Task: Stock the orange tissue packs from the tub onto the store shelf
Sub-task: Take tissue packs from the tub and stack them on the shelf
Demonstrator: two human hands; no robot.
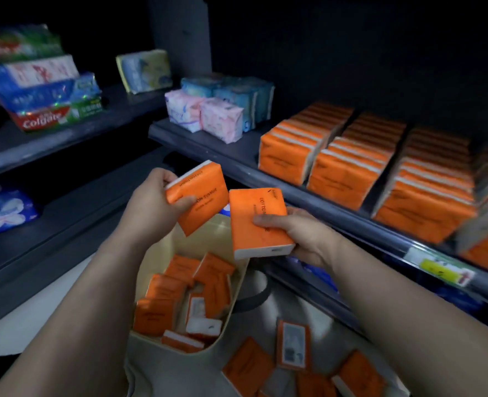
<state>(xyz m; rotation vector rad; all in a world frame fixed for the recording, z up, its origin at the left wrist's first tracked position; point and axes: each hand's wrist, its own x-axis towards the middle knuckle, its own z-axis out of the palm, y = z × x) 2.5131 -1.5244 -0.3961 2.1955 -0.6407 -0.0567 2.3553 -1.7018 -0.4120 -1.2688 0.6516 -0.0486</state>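
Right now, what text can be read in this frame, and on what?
"Colgate": red toothpaste box, left shelf.
"...ON TISSUE": left pack, held by left hand.
"COTTON", partly covered: right pack, held by right hand.
Yellow shelf tag, shelved packs: too blurred.

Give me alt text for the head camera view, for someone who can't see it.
A person holds two orange tissue packs over a cream tub of more: the left hand grips the left pack, the right hand the right pack. Rows of orange packs line the dark shelf at right.
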